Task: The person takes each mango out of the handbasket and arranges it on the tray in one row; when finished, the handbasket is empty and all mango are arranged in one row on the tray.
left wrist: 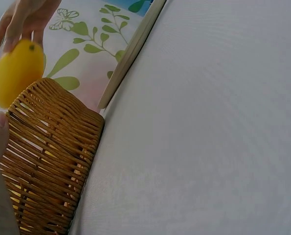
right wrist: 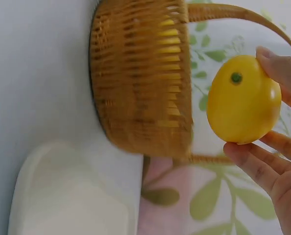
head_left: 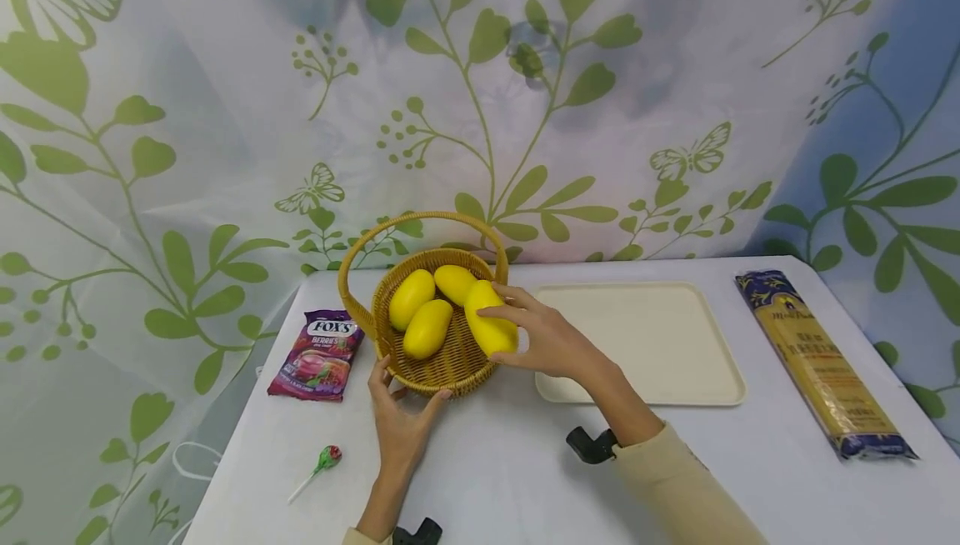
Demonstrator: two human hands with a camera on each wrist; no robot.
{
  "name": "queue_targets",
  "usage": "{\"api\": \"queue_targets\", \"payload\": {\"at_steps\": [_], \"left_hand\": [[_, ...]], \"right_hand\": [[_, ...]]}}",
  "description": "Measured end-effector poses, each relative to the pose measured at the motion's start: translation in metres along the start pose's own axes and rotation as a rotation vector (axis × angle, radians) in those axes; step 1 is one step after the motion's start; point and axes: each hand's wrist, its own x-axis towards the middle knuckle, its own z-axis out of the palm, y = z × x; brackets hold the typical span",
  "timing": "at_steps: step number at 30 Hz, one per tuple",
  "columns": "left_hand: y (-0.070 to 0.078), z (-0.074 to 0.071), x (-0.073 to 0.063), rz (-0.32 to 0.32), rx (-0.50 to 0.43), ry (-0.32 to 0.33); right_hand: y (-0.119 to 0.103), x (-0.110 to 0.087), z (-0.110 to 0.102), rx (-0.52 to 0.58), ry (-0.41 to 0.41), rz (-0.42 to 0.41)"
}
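Observation:
My right hand (head_left: 551, 337) holds a yellow mango (head_left: 489, 324) between thumb and fingers over the right rim of a wicker basket (head_left: 450, 374). In the right wrist view this mango (right wrist: 244, 100) shows a small green stem spot and is above the basket's rim. Three more yellow mangoes lie inside: one at the left (head_left: 412, 298), one at the back (head_left: 454, 284) and one nearer the front (head_left: 428, 329). At the basket's front left, my left hand (head_left: 401, 428) grips the rim, its thumb along the front edge. The basket's tall arched handle (head_left: 423, 216) stands upright.
A cream tray (head_left: 637, 345) lies right of the basket, and a long pack of pasta (head_left: 821, 362) lies beyond it. Left of the basket is a purple candy bag (head_left: 317, 356). A lollipop (head_left: 326, 459) lies in front of that bag. A leaf-patterned curtain (head_left: 450, 112) hangs behind the table.

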Motion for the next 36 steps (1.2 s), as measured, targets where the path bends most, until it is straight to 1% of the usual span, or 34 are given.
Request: {"api": "queue_targets", "payload": {"at_steps": [4, 5, 9, 14, 17, 21, 28, 36], "left_hand": [[0.001, 0.001, 0.0, 0.004, -0.005, 0.003], [0.001, 0.001, 0.0, 0.01, -0.001, 0.003], [0.0, 0.001, 0.001, 0.027, 0.004, 0.008], [-0.002, 0.0, 0.0, 0.024, 0.004, 0.018], [-0.004, 0.001, -0.001, 0.029, 0.001, 0.022], [-0.003, 0.002, -0.001, 0.032, -0.016, 0.02], [0.001, 0.002, -0.002, 0.016, -0.008, 0.016], [-0.001, 0.002, -0.002, 0.026, 0.005, 0.012]], "right_hand": [[0.01, -0.022, -0.016, -0.03, 0.056, 0.012], [0.013, -0.027, -0.02, -0.044, 0.066, 0.026], [0.029, -0.046, -0.032, -0.063, 0.089, 0.112], [0.056, -0.061, -0.031, -0.079, 0.07, 0.223], [0.071, -0.067, -0.026, -0.102, 0.059, 0.266], [0.082, -0.073, -0.022, -0.108, 0.055, 0.291], [0.087, -0.078, -0.017, -0.089, 0.041, 0.304], [0.091, -0.075, -0.011, -0.085, 0.07, 0.287]]}}
